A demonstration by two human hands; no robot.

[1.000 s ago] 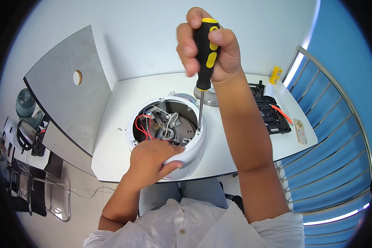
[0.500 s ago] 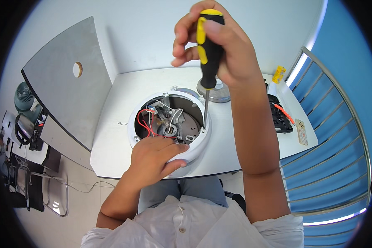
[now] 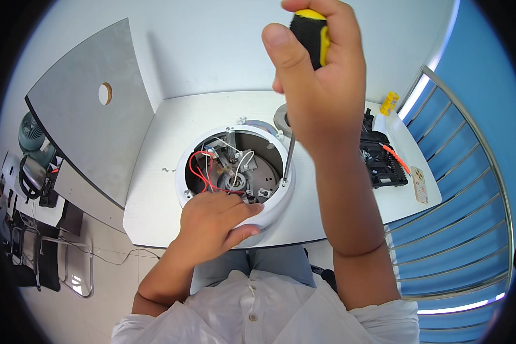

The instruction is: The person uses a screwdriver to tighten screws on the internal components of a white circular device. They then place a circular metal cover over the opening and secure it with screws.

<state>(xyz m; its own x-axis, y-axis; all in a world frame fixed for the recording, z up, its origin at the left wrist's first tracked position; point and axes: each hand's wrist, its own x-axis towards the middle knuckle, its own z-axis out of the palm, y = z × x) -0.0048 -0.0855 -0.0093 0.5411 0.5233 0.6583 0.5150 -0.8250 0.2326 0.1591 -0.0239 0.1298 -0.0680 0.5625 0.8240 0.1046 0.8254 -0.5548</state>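
A round white appliance housing (image 3: 280, 210), open at the top, stands on the table. Inside it are red wires (image 3: 197, 170), white wires and metal parts around a central coil-like piece. My left hand (image 3: 215, 221) grips the near rim, its fingers over the edge and the thumb against the outer wall. In my right hand (image 3: 329, 94), raised above the far right side, is a black and yellow screwdriver (image 3: 308, 41). Its shaft slants down to the right part of the rim, where the tip meets a screw spot. The hand hides the handle's lower part.
Behind my right wrist lies a partly hidden round metal part (image 3: 281, 117). An open black tool case (image 3: 389, 166), an orange-red stick-like tool (image 3: 397, 159), a patterned phone (image 3: 419, 184) and a yellow box (image 3: 389, 104) lie to the right. A grey partition (image 3: 92, 137) borders the table's left side.
My right hand has turned around the screwdriver handle, the thumb now at its left. The handle has leaned further right and up, with the tip still at the rim. My left hand stays put.
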